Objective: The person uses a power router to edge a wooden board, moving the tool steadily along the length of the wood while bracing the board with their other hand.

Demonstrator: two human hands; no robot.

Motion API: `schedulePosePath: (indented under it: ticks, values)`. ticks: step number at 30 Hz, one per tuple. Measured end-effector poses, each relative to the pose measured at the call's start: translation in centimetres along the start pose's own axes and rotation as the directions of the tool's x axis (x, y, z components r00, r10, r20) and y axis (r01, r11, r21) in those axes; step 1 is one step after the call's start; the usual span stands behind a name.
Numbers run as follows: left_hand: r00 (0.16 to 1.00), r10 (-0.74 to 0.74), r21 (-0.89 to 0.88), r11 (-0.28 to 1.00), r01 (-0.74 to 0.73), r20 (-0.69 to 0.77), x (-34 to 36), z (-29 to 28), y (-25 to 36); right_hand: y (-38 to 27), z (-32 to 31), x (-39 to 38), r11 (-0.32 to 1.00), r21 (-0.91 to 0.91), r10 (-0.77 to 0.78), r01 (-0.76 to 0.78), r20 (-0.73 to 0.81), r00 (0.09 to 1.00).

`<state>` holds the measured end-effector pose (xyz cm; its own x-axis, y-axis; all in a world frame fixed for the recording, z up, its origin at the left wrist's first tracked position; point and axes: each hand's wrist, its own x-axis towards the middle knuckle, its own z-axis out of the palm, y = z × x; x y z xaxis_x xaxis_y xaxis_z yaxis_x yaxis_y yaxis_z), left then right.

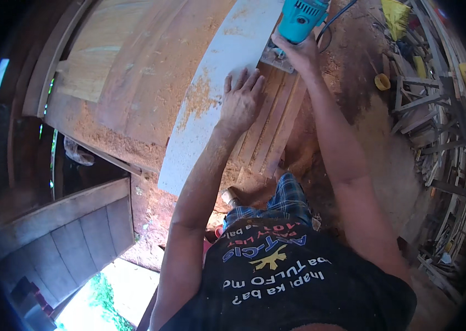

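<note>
A teal corded power router (300, 21) stands on the work at the far middle, partly cut off by the top of the view. My right hand (303, 55) is wrapped round its lower body, just above the metal base plate (278, 60). Flat with its fingers spread, my left hand (240, 103) presses near the right edge of a long white panel with a curved left side (197, 118). Under and beside that panel lie reddish-brown boards (269, 124) with long grooves. Sawdust is scattered over the white panel.
Wide wooden panels (150, 66) dusted with sawdust lie on the left. A black cord (339, 14) trails from the router. Wood offcuts (423, 102) are piled along the right, near a yellow cup-like container (382, 81). A low plank partition (73, 243) stands at lower left.
</note>
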<state>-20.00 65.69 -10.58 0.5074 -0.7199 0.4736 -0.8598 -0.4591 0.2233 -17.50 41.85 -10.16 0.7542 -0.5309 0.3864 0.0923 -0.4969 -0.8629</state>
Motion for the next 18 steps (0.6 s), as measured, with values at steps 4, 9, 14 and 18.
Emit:
schedulePosePath:
  ticks: [4,9,14,18]
  values:
    - [0.997,0.065,0.109,0.992,-0.06,-0.041,2.9,2.6,-0.8,0.8,0.1,-0.2,0.996,-0.08,0.034,-0.041,-0.079,0.996]
    - [0.992,0.123,-0.023,0.992,-0.123,-0.002,6.0,3.1,-4.3,-1.2,0.9,-0.9,0.99,-0.088,0.098,-0.106,-0.089,0.991]
    - [0.978,0.171,-0.05,0.985,-0.166,0.122,9.2,2.4,-4.2,-1.6,-0.4,-0.9,0.981,-0.126,0.136,-0.146,-0.085,0.987]
    - [0.961,0.217,-0.067,0.976,-0.208,0.17,10.3,2.4,-5.2,-3.3,-0.2,-1.3,0.96,-0.213,0.163,-0.181,-0.102,0.981]
